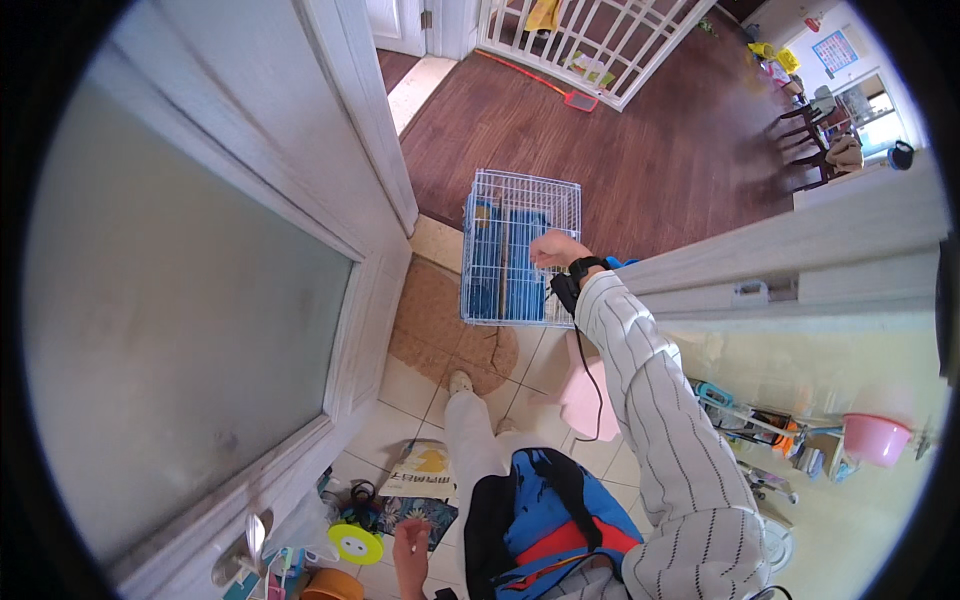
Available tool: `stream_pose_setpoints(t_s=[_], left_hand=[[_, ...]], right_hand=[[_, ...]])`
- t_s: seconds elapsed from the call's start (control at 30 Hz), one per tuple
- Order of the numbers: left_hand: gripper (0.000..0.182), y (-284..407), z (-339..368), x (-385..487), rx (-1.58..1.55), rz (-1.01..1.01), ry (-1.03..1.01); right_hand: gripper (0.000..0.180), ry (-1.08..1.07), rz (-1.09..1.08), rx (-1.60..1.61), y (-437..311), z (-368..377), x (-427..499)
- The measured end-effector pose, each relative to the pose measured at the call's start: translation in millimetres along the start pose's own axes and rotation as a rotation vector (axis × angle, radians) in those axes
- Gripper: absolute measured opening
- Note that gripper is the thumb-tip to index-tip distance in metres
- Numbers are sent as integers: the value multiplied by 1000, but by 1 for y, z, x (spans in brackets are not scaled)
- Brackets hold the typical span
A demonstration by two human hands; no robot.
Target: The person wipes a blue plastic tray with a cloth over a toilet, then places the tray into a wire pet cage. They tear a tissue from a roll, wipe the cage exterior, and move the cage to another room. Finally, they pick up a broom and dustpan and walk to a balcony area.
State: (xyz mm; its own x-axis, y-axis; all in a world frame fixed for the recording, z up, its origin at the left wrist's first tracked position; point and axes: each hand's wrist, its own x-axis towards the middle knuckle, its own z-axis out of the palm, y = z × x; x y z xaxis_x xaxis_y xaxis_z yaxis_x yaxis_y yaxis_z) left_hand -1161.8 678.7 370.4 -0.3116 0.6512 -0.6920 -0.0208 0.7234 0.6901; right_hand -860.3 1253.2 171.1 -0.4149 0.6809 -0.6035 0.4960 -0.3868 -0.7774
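Note:
My right hand [556,250], with a black strap and device at the wrist, is closed at the top of a white wire pet cage [484,247]; its fingertips are hidden, and it seems to grip the cage. Blue parts show inside the cage, which is over the doorway between tile and wood floor. Low in the view, my left hand [411,551] is half curled and holds nothing visible. A blue, red and black bag [551,499] lies against the front of my body. A pink plastic stool [589,397] stands beneath my right forearm.
A white door with frosted glass [187,300] stands at left, its metal handle [255,540] near the bottom. A brown mat [427,330] lies by the threshold. Beyond are a white lattice gate [585,37] and a red fly swatter [581,101]. A pink basin [876,439] is at right.

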Motion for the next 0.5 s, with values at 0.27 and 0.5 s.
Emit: stream_pose_setpoints(t_s=[0.27,0.5], left_hand=[[18,36,14,72,-19,-105,-13],[26,78,60,136,181,-155,-27]], right_hand=[[17,267,378,290,40,-58,67],[14,130,61,-135,120,-122,145]])
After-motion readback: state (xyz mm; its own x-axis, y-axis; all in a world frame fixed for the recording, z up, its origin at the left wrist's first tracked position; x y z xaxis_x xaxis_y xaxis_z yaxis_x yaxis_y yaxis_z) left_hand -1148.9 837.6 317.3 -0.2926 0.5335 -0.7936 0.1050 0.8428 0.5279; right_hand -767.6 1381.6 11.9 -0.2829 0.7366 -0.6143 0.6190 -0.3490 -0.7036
